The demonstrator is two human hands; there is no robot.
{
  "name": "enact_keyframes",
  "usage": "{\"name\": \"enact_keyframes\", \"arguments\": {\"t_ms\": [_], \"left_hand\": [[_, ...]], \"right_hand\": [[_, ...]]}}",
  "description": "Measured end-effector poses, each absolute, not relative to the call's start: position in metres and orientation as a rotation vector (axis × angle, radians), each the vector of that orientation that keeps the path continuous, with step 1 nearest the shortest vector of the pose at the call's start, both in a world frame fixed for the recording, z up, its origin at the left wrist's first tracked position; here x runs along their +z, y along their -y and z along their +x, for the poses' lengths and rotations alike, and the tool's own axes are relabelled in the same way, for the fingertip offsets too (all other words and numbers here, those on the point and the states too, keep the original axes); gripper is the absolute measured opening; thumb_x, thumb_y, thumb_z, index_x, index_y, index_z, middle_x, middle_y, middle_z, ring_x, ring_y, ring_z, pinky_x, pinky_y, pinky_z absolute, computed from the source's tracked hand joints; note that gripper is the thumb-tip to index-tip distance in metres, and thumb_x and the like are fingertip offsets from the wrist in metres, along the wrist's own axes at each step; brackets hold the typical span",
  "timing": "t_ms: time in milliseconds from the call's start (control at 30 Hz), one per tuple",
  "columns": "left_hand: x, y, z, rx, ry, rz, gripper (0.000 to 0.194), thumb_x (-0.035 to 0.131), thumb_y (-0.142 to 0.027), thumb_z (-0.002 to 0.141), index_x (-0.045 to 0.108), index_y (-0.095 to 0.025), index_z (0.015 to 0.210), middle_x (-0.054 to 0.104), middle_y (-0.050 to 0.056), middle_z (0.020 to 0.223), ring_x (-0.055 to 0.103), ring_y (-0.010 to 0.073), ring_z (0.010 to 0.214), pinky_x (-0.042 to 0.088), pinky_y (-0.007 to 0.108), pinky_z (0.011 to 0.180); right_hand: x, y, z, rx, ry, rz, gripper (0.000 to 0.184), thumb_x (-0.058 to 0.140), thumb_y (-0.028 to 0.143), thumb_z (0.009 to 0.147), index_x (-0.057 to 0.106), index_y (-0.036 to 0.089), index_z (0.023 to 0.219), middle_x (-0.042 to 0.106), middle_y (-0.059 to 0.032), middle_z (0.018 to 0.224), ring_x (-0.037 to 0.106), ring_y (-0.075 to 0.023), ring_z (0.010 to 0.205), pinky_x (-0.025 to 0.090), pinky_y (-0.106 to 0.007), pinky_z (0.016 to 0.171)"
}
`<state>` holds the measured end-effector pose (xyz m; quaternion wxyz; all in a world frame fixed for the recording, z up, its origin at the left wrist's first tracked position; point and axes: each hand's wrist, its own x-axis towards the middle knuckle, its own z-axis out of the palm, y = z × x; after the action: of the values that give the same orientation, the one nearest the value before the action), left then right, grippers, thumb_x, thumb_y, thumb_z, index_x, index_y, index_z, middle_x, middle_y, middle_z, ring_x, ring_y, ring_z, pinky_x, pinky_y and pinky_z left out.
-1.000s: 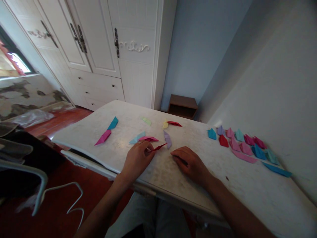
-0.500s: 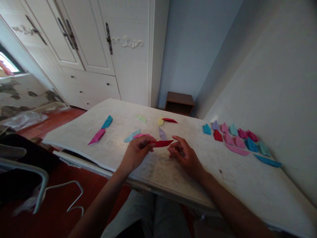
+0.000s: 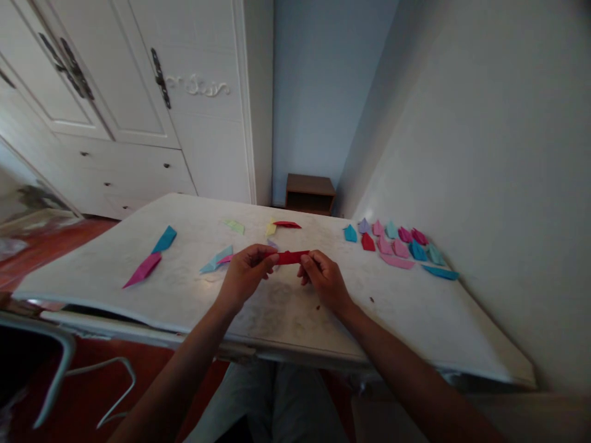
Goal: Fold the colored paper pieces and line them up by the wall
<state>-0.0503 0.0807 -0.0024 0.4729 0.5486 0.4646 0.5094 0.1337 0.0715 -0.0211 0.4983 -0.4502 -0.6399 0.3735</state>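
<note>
A narrow folded red paper (image 3: 290,258) is stretched between my two hands above the white table. My left hand (image 3: 248,271) pinches its left end, and my right hand (image 3: 323,277) pinches the right end. Behind the hands lie a pale purple folded paper (image 3: 272,244), partly hidden, and a light blue folded paper (image 3: 216,261) with a pink folded paper (image 3: 225,259) beside it. Farther back are a yellow folded paper (image 3: 270,228), a second red folded paper (image 3: 287,224) touching it, and a light green one (image 3: 234,226).
Left on the white table (image 3: 184,301) lie a blue folded paper (image 3: 164,239) and a magenta one (image 3: 143,269). Several folded paper shapes (image 3: 385,246) stand in rows at the right, near the wall. A brown box-like shelf (image 3: 310,184) and white wardrobe (image 3: 207,141) are beyond the table.
My right hand, apart from the red paper's tip before, now grips its right end. The view has swung to the right, so everything sits farther left in the picture.
</note>
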Motion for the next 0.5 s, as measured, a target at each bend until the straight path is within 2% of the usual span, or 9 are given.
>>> {"name": "enact_keyframes", "arguments": {"t_ms": [133,300,400,500], "left_hand": [[0.006,-0.102,-0.014,1.194,-1.045,1.370,0.029,0.074,-0.037,0.069,0.068,-0.013,0.085,0.063,0.000,0.063,0.055,0.0102,0.054,0.045,0.020,0.049],[0.013,-0.123,0.048,0.920,-1.065,1.426,0.020,0.069,-0.031,0.075,0.069,-0.014,0.087,0.068,0.003,0.072,0.062,0.0109,0.058,0.045,0.018,0.048],[0.008,-0.134,0.083,0.748,-1.132,1.568,0.014,0.066,-0.025,0.080,0.070,-0.014,0.088,0.069,0.003,0.074,0.063,0.0100,0.057,0.043,0.017,0.047],[-0.001,-0.144,0.109,0.690,-1.159,1.673,0.008,0.064,-0.017,0.080,0.070,-0.013,0.082,0.067,0.002,0.066,0.060,0.0089,0.051,0.040,0.017,0.047]], "right_hand": [[-0.022,-0.075,0.157,0.848,1.357,-1.117,0.037,0.050,0.054,0.092,0.053,0.020,0.077,0.062,0.0007,0.064,0.056,-0.0105,0.049,0.042,-0.022,0.049],[-0.032,-0.060,0.218,0.727,1.250,-1.266,0.042,0.049,0.057,0.090,0.057,0.018,0.076,0.060,0.0010,0.061,0.054,-0.0108,0.049,0.041,-0.022,0.048],[-0.038,-0.044,0.259,0.685,1.284,-1.361,0.039,0.051,0.054,0.089,0.058,0.018,0.075,0.062,-0.0002,0.063,0.055,-0.0124,0.052,0.042,-0.023,0.050],[-0.039,-0.033,0.292,0.486,1.371,-1.494,0.032,0.048,0.046,0.091,0.061,0.019,0.081,0.065,-0.0029,0.070,0.058,-0.0158,0.060,0.047,-0.027,0.056]]}}
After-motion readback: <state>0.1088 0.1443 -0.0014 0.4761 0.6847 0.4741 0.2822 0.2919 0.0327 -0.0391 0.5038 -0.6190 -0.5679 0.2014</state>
